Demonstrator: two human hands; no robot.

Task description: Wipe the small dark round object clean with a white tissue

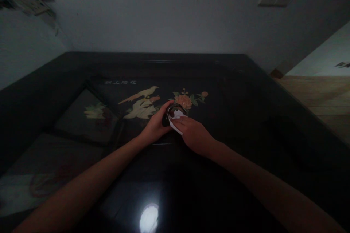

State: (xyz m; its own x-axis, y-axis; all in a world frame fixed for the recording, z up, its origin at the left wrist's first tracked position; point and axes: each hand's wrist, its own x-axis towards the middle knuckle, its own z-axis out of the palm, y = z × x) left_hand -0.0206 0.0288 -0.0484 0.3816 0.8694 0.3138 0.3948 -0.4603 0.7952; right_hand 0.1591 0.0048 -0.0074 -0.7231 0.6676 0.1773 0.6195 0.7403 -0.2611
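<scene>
Glossy black desk (246, 123), mid-frame: left hand (155, 125) grip wraps small dark round obj (175, 109), right hand (195, 134) pinches white tissue (176, 116) against it; prob. slippery, fragile, so hold by sides.

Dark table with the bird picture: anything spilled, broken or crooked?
Nothing stands out. The left hand cups a small dark object, the right hand presses a white cloth to it; the table shows no spill, only a light reflection.
</scene>
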